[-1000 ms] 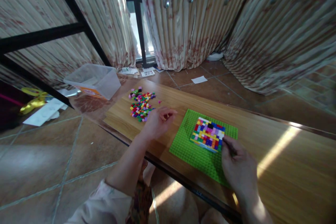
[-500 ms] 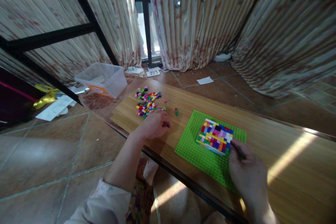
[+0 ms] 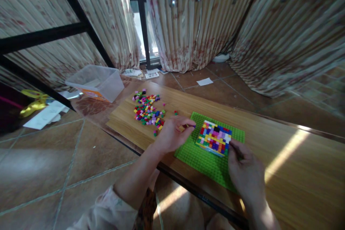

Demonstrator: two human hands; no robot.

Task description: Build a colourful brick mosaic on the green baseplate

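Note:
A block built of many coloured toy bricks (image 3: 212, 138) rests on a green studded baseplate (image 3: 199, 160). My left hand (image 3: 175, 133) is over the baseplate's left edge, thumb and forefinger pinched on a small dark blue or purple brick (image 3: 194, 126). My right hand (image 3: 245, 165) grips the right side of the block, its fingertips partly hidden by the hand. To the left of my left hand, a spread of loose small bricks (image 3: 147, 109) in mixed colours lies on the wooden board.
The wooden board (image 3: 291, 179) runs along the low table, with a sunlit stripe at right. A clear plastic bin (image 3: 111, 82) stands past its left end. Papers (image 3: 205, 81) lie on the tiled floor near the curtains (image 3: 188, 25). A black metal frame (image 3: 88, 30) rises at left.
My left hand has moved right, from the loose bricks to the baseplate, carrying the small brick. My right hand stays at the block. The whole view has shifted slightly.

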